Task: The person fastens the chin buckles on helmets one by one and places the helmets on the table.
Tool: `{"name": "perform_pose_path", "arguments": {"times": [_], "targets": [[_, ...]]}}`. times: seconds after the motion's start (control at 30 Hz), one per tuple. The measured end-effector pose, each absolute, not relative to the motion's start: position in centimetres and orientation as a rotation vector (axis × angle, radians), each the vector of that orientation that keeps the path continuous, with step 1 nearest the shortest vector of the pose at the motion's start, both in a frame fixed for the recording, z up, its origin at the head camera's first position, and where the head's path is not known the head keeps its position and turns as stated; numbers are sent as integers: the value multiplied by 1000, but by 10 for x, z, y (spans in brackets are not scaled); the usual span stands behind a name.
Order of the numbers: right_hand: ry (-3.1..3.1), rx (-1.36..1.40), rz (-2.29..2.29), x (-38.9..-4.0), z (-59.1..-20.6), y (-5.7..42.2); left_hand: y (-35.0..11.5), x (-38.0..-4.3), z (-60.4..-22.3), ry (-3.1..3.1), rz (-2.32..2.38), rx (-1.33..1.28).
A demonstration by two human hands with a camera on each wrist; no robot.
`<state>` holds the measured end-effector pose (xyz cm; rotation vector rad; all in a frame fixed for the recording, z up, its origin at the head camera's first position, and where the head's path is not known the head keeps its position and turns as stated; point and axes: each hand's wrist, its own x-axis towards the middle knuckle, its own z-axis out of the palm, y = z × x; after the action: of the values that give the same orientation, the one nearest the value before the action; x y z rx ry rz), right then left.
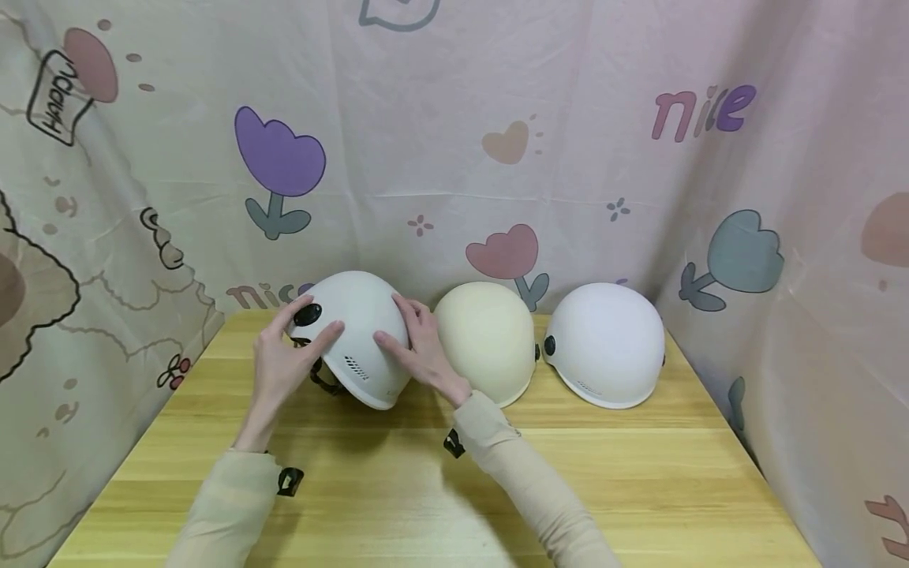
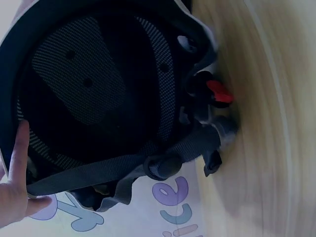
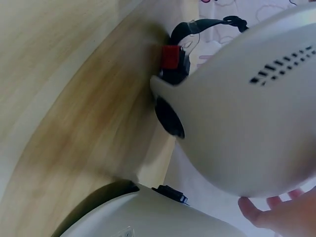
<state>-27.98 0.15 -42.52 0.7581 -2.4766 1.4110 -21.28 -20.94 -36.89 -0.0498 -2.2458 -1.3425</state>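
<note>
A white helmet (image 1: 358, 323), at the left of the row, is tilted between both hands, its rim raised from the table on the near side. My left hand (image 1: 284, 359) grips its left side near the black round disc, the thumb across the shell. My right hand (image 1: 429, 351) holds its right side, thumb on the shell and fingers curved around the top. In the left wrist view, the dark padded inside (image 2: 98, 74) shows, with a black chin strap (image 2: 98, 170) across it and a red buckle part (image 2: 219, 91) hanging near the table.
A cream helmet (image 1: 486, 339) stands just right of the held one, partly behind my right wrist. Farther right stands another white helmet (image 1: 607, 343). All are toward the back of the wooden table (image 1: 398, 489); a printed curtain (image 1: 398, 142) hangs behind and at the sides.
</note>
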Motion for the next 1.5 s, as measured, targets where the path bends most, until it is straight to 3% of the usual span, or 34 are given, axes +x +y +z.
{"name": "perform_pose_path", "arguments": {"times": [0.5,1.5], "targets": [[-2443,844,1392,-279,-417,1,-214,-215,-363,-2164,-1709,-175],[-2502,913,1311,-268,-417,-5,-204,-218,-372,-2215,-1616,-355]]}}
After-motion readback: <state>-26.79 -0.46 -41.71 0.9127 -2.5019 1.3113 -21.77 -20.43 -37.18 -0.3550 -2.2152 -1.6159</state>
